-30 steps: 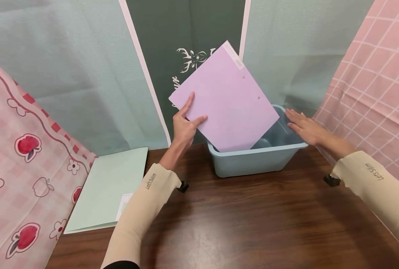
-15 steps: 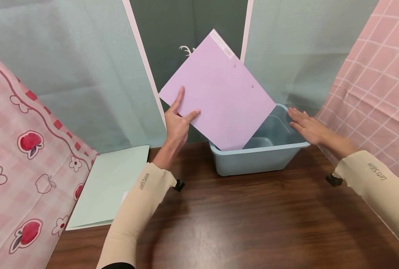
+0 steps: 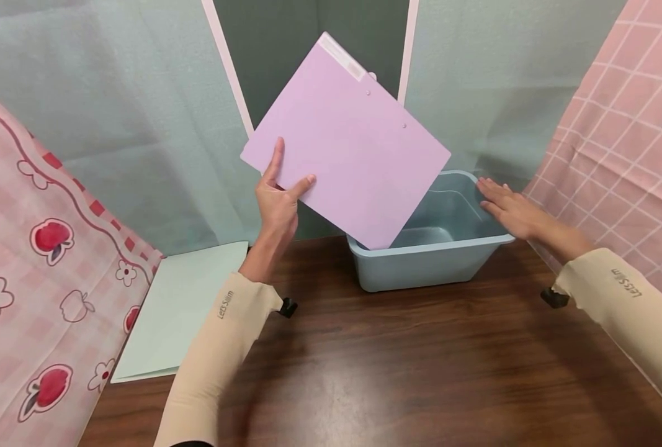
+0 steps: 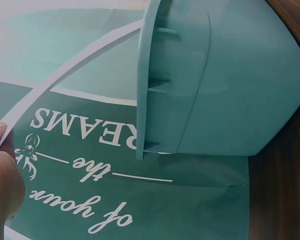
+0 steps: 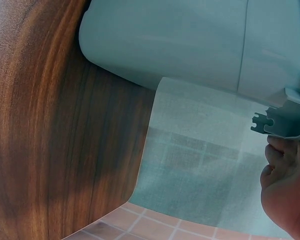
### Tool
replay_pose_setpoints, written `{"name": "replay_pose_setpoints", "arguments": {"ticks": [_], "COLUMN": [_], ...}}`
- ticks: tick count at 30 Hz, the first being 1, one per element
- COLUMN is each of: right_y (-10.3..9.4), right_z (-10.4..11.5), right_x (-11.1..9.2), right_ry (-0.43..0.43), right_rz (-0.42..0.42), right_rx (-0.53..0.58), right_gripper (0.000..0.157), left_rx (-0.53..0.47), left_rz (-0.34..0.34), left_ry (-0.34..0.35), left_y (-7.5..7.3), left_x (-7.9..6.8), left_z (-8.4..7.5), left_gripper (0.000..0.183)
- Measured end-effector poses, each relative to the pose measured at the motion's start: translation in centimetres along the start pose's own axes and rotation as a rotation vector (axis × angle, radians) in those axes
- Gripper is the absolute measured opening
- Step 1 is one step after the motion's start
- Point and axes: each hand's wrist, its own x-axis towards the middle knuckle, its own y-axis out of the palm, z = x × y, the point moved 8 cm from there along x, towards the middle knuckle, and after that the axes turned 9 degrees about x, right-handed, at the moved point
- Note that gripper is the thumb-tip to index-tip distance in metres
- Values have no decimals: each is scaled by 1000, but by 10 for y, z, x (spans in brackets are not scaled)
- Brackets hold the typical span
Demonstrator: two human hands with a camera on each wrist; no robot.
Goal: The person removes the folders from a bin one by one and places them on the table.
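My left hand [image 3: 277, 198] grips a lilac file folder [image 3: 347, 143] by its lower left edge, the thumb and a finger lying on its near face. The folder is tilted, with its lowest corner inside the near left rim of a blue plastic bin [image 3: 425, 267]. A clear label strip and two rivets run along its upper right edge. Seen edge-on in the left wrist view, the folder [image 4: 70, 67] is a pale curved strip. My right hand [image 3: 512, 208] rests with straight fingers at the bin's right rim; in the right wrist view its fingers [image 5: 277, 157] are just below the rim.
A pale green folder [image 3: 182, 304] lies on the brown wooden table [image 3: 375, 360] at the left. Behind the bin hangs a green and blue-grey curtain [image 3: 135, 124]. Pink patterned cloths flank the table, the checked cloth [image 3: 621, 136] close to the bin's right end.
My left hand has moved left, and the lilac folder has shifted left and up, its right corner rising away from the bin. My right hand has stayed at the bin's right rim.
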Motion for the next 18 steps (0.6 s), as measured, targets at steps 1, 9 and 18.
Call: {"name": "replay_pose_setpoints", "arguments": {"ticks": [1,9,18], "right_y": [0,0,0], "right_z": [0,0,-3], "right_x": [0,2,0], "right_ry": [-3,-8,1], "right_rz": [-1,-1,6], "right_rx": [-3,0,15], "right_gripper": [60,60,60], "left_rx": [-3,-54,-133], "left_rz": [-2,-28,-38], "left_ry": [4,11,11], "left_y": [-1,-13,-25], "left_x": [1,6,8], "left_z": [-2,-17,-33], "left_gripper": [80,85,87]}}
